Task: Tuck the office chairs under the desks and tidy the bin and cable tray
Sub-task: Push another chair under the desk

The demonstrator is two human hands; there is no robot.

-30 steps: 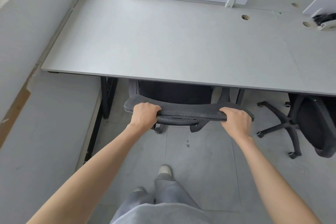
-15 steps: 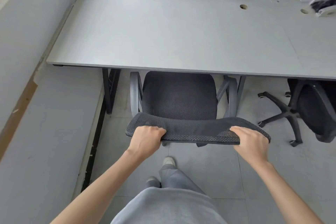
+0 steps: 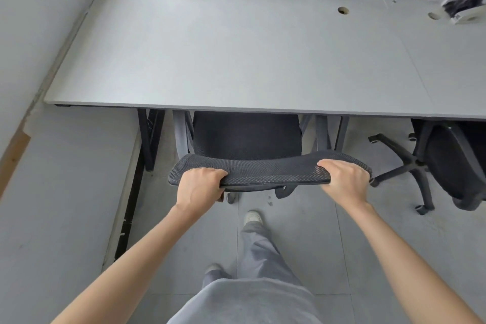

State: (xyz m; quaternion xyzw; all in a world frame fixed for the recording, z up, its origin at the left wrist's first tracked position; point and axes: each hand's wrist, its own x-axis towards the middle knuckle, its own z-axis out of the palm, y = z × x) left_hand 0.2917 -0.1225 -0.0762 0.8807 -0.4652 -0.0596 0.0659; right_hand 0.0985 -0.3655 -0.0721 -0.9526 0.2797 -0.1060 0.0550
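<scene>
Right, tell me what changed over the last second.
The chair rolled back out from under the desk, exposing more of its seat. Both hands, left and right, kept gripping the top of its backrest. The second chair on the right stayed put.

The tabletop (image 3: 236,55) before me is plain pale grey; the office chair (image 3: 247,137) has a black seat, grey armrests and a black mesh backrest (image 3: 263,169) with a fine woven dot pattern; the second chair (image 3: 452,166) to my right is black all over; the floor (image 3: 302,231) is grey tile; my trousers (image 3: 257,250) are light grey, my shoe (image 3: 253,217) off-white.
</scene>
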